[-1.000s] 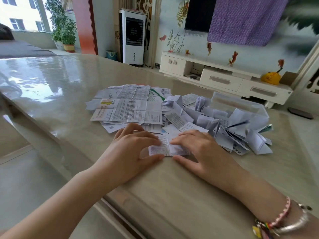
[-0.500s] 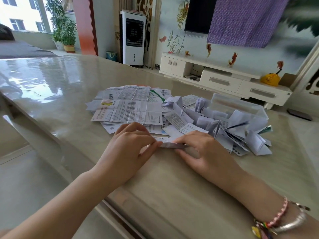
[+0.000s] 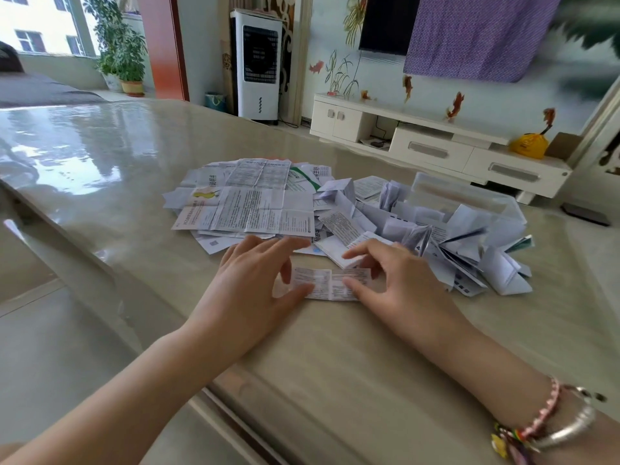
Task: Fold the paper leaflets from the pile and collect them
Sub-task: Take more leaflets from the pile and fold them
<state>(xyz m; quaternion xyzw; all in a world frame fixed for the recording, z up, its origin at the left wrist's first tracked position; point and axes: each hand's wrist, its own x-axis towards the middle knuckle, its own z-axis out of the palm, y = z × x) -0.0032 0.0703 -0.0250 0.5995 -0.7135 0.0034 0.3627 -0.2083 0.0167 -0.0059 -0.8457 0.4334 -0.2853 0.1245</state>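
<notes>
Left thumb tip (image 3: 303,290) presses the left end of a folded leaflet strip (image 3: 330,284); the left fingers are spread and only loosely curved above that end, blurred at the tips, closed around nothing. Right thumb tip (image 3: 349,282) presses the strip's right half, while the right fingers arch over its far edge, whether they touch the paper cannot be told. Left hand (image 3: 248,293) and right hand (image 3: 399,286) thus flank the strip, which lies flat on the table (image 3: 335,364) near the near edge, its long side parallel to that edge, with a vertical crease at mid-length.

Beyond the left hand, toward the middle of the table, lies the pile of unfolded leaflets (image 3: 248,203), printed sheets overlapping and spread flat. Beyond the right hand, a heap of folded leaflets (image 3: 469,250) spills toward the right edge of the table, partly in and around a clear plastic box (image 3: 469,196) that stands at the far side of the heap. The two groups touch at the centre.

On the right wrist: a beaded bracelet (image 3: 543,411) and a silver bangle (image 3: 570,427).

Behind the table: a white air cooler (image 3: 260,62), a white low TV cabinet (image 3: 436,146), a potted plant (image 3: 124,52), a purple cloth (image 3: 476,35) hanging on the wall.
</notes>
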